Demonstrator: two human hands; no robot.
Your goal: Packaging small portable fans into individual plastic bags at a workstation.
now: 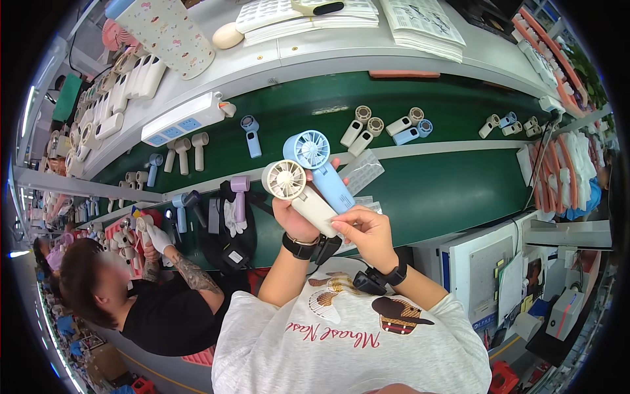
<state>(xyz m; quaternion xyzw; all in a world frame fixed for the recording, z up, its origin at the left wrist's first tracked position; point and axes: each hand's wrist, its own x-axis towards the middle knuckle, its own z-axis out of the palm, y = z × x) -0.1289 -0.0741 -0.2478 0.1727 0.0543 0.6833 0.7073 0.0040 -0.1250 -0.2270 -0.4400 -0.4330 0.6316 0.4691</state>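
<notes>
A white handheld fan (314,207) and a light blue handheld fan (331,187) lie side by side in my left hand (294,222), its fingers wrapped behind both handles. Their round grilles face up, the white one (284,179) overlapping the edge of the blue one (308,150). My right hand (369,235) is closed at the lower end of the white handle, thumb and fingertips pressed to it. Any small piece between those fingertips is hidden. Beside the blue fan is a clear sheet with rows of small labels (362,173); a second sheet (367,205) shows partly behind my right hand.
Several fans (361,131) lie on the green belt (295,98) beyond a pale rail. A power strip (184,121) hangs under the shelf, which holds paper stacks (420,26). A black bag (226,243) and purple fan (239,197) are at left, near a co-worker (164,295).
</notes>
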